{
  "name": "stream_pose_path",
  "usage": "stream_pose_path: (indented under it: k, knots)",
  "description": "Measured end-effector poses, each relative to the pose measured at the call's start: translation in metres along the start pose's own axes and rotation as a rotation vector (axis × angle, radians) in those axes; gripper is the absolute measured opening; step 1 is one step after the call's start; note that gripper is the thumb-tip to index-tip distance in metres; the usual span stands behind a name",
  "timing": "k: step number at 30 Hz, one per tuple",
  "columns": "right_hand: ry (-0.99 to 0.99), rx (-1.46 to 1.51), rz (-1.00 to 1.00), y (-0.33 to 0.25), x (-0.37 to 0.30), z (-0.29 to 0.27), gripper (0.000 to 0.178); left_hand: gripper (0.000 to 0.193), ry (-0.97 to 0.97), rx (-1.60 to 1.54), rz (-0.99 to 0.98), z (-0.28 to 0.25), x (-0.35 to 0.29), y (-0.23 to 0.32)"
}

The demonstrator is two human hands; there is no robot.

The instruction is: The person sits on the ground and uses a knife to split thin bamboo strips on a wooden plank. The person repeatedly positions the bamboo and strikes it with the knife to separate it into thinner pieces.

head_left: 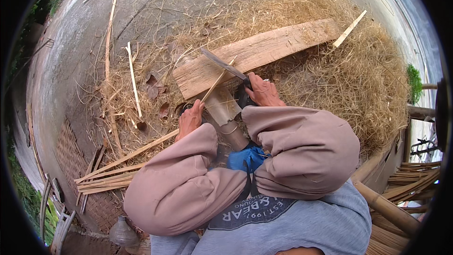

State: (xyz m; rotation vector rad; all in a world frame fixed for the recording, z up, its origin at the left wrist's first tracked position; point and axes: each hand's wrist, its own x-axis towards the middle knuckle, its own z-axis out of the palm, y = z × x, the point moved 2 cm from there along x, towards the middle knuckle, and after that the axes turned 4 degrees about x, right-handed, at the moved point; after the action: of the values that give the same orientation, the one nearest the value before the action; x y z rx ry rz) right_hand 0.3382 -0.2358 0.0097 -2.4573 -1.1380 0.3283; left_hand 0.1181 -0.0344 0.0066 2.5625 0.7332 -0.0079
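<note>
My right hand (265, 90) is closed around the dark handle of a knife (221, 62), whose long blade points up and to the left over a wooden plank (283, 42). My left hand (190, 119) grips a thin bamboo strip (218, 81). The strip's far end crosses the plank under or against the blade; exact contact is hard to tell. Its other end seems to run back past my left wrist to the lower left. Beneath the plank's near end, a brownish tube-like piece (221, 105) extends toward blue plastic (247, 159) between my knees.
Curly bamboo shavings (349, 75) heap around the plank, thickest at right. Several split strips (106, 182) lie at lower left beside a woven mat (71, 156). Loose strips (133, 78) lie on the concrete floor (82, 61). A bamboo pole (387, 208) stands out at lower right.
</note>
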Motion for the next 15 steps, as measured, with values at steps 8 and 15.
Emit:
stream_pose_path:
  k: [8, 15]
  knots:
    - [0.126, 0.015, -0.152, -0.007, -0.012, 0.005, 0.047, 0.028, 0.012, -0.016, 0.009, 0.007, -0.003, -0.010]
    - [0.135, 0.069, -0.217, -0.020, -0.016, -0.007, 0.041, 0.024, 0.021, -0.014, -0.015, 0.008, -0.005, -0.011]
